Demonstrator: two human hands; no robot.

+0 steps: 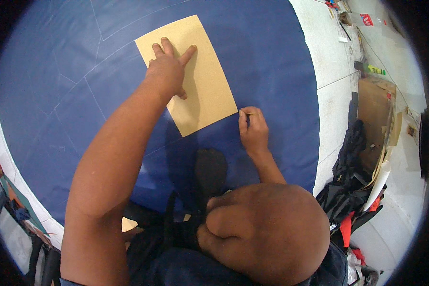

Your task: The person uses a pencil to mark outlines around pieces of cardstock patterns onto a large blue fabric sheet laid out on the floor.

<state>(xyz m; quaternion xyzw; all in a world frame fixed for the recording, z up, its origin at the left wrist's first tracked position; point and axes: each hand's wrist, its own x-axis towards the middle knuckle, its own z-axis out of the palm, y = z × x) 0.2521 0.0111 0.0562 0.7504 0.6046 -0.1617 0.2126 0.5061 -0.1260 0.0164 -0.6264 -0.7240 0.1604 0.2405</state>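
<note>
A tan rectangular card sheet (207,71) lies flat on a wide dark blue cloth (281,57). My left hand (167,69) rests on the card's left part, its fingers spread and pressing down, with nothing gripped. At the card's lower right corner is my right hand (253,128), closed in a pinch with the fingertips at the corner. Something small and thin shows between those fingertips, too small to name. Thin pale lines run over the cloth left of the card, and one line continues from near its lower left corner.
White tabletop (329,112) shows beyond the cloth's right edge. Farther right stand a cardboard box (372,105), a heap of black fabric (350,157) and a white roll (379,186). Small items sit at the upper right, and mixed clutter (16,205) lies at the lower left.
</note>
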